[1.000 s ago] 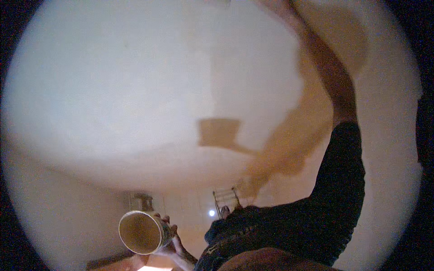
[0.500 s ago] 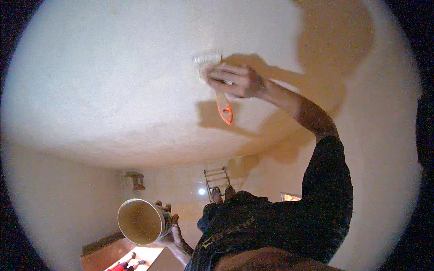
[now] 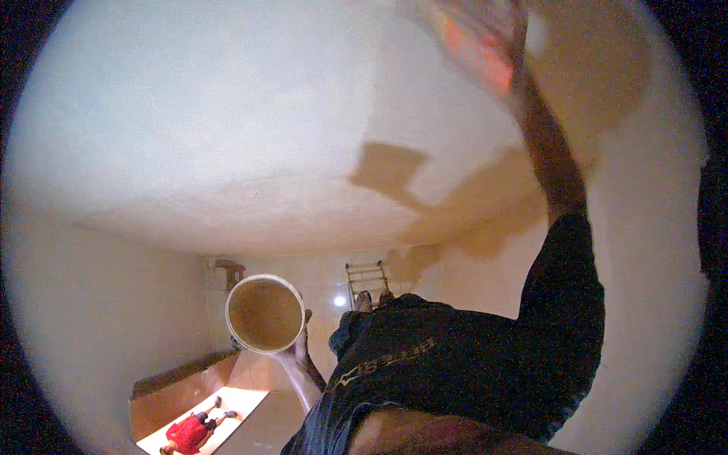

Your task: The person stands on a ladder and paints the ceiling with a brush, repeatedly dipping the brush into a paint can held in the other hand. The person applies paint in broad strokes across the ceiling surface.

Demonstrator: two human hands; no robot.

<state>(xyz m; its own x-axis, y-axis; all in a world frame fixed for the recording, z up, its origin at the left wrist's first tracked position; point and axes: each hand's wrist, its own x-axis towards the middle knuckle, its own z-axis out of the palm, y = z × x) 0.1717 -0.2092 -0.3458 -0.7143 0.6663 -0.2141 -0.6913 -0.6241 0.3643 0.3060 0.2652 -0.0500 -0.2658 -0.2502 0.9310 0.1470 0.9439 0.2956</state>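
Observation:
My left hand [image 3: 300,347] grips a round cream bucket [image 3: 265,313] from its right side, with the bucket's open mouth facing the camera. My right hand [image 3: 509,29] is raised to the top of the view, blurred, and closed on a paintbrush [image 3: 472,47] with an orange handle. My right forearm [image 3: 547,148] runs down to a dark sleeve. The brush and arm cast a brown shadow [image 3: 388,171] on the pale ceiling [image 3: 227,129]. My dark shirt [image 3: 455,364] fills the lower right.
A metal ladder-like rack [image 3: 366,276] and a small bright light [image 3: 339,301] show on the far wall. A small fixture [image 3: 228,267] sits left of the bucket. A person in red [image 3: 186,434] is at the lower left on a light floor.
My right hand with the brush has swept from the middle of the ceiling up toward the top right and is now blurred. The bucket in my left hand has barely shifted.

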